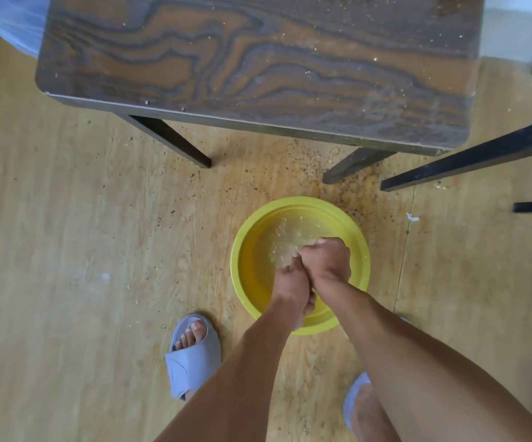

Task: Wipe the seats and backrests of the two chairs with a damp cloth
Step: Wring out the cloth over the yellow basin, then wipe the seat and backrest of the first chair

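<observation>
Both my hands are clenched together over a yellow basin (242, 247) of water on the floor. My left hand (291, 283) is a fist just below and left of my right hand (326, 260), and the two touch. A small pale bit of cloth (321, 241) peeks out at the top of my right fist; the rest is hidden inside my hands. Drops ripple the water (285, 237) under them. Beyond the basin stands a dusty dark wood-grain surface (258, 68) on black legs, speckled with crumbs.
Crumbs and grit cover the light wood-look floor (66, 250) around the basin and under the black legs (175, 140). A second black frame (462, 159) stands at the right. My feet in grey slippers (191, 355) flank the basin's near side.
</observation>
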